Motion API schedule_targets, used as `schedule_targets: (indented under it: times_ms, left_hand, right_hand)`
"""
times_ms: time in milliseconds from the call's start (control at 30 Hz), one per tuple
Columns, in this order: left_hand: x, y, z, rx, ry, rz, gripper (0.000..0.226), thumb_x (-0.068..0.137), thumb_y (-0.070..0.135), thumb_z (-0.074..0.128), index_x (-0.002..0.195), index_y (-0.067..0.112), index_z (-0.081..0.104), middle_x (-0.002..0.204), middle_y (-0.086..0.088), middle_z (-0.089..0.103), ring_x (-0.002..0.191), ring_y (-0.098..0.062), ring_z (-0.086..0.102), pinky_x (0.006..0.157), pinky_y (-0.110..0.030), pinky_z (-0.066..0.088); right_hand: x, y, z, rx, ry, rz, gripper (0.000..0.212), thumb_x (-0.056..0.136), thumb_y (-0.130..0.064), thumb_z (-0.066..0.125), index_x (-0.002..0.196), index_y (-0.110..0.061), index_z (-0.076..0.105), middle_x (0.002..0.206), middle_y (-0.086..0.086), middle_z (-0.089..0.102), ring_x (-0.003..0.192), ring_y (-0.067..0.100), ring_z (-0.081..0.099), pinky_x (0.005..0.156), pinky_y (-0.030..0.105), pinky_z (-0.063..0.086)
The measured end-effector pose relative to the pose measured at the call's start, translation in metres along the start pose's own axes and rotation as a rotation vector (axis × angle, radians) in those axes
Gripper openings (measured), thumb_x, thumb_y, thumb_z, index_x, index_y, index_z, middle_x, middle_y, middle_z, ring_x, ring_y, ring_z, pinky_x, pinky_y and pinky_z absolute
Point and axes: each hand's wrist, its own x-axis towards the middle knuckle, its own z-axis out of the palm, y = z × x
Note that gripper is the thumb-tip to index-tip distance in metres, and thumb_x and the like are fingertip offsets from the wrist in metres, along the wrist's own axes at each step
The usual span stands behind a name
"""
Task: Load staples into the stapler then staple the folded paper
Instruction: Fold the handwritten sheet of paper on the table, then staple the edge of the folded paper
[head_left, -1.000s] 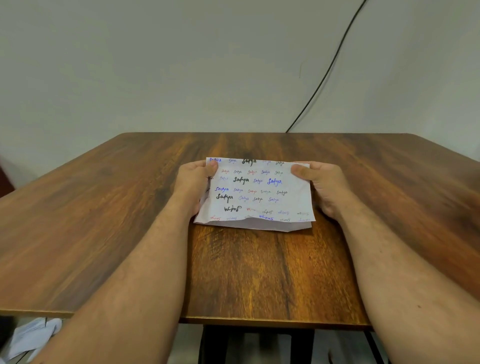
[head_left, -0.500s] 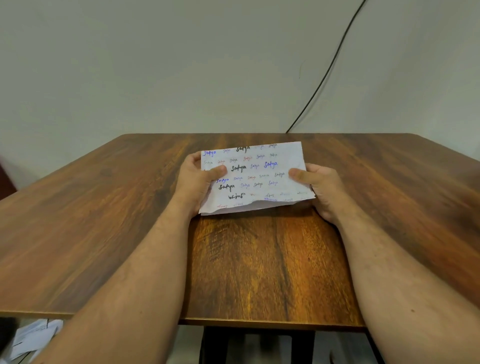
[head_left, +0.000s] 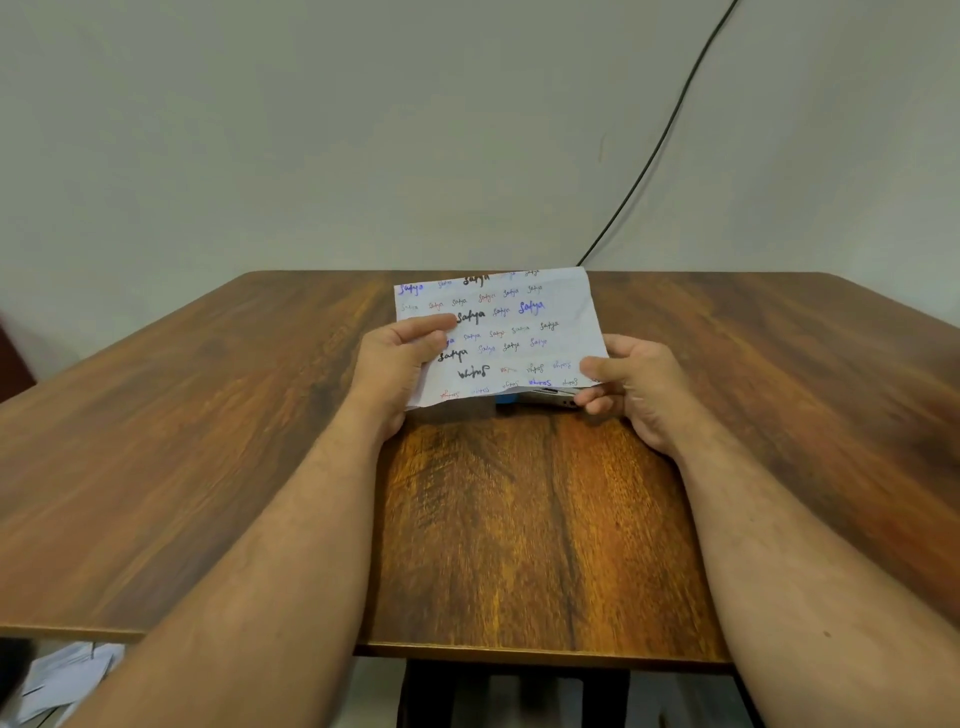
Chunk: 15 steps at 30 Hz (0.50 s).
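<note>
A white folded paper (head_left: 511, 322) covered in coloured handwriting is tilted up off the wooden table (head_left: 208, 467), its top edge leaning away from me. My left hand (head_left: 400, 364) pinches its left edge, thumb on the front. My right hand (head_left: 634, 384) pinches the lower right corner. Under the raised lower edge a small stapler (head_left: 540, 397) with a blue end and a silvery body peeks out, lying on the table; most of it is hidden by the paper.
A black cable (head_left: 660, 135) runs down the wall behind the table's far edge. White papers (head_left: 62, 680) lie on the floor at the lower left, beside the table's near edge.
Both hands have lifted and tilted the paper up from lying flat, and its lower edge now uncovers the stapler beneath it.
</note>
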Motion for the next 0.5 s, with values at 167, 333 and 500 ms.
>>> schedule_targets:
  times_ms: [167,333,500]
  left_hand:
    - [-0.005,0.004,0.005,-0.145,-0.135,-0.064,0.034,0.094,-0.007,0.056,0.119,0.008,0.073,0.112,-0.008,0.076,0.096,-0.027,0.076,0.077,-0.039,0.064]
    - [-0.014,0.009,0.008,-0.117,-0.160,-0.120,0.030,0.096,-0.007,0.054,0.113,0.006,0.075,0.113,-0.008,0.074,0.095,-0.029,0.076,0.065,-0.032,0.064]
    - [-0.013,0.007,0.009,-0.156,-0.197,-0.121,0.031,0.100,-0.001,0.052,0.119,0.010,0.074,0.124,-0.012,0.072,0.102,-0.027,0.074,0.066,-0.030,0.064]
  right_hand:
    - [0.003,0.002,0.000,0.025,0.069,0.011,0.041,0.094,0.003,0.063,0.134,-0.002,0.059,0.104,0.018,0.076,0.059,0.018,0.072,0.045,0.018,0.055]
    - [0.002,0.001,0.001,0.084,0.130,-0.018,0.038,0.094,0.003,0.062,0.132,0.001,0.060,0.104,0.019,0.074,0.057,0.016,0.072,0.047,0.017,0.056]
    - [0.000,-0.001,0.003,0.123,0.169,-0.012,0.034,0.097,0.003,0.059,0.131,0.004,0.059,0.097,0.019,0.073,0.053,0.012,0.070,0.047,0.015,0.055]
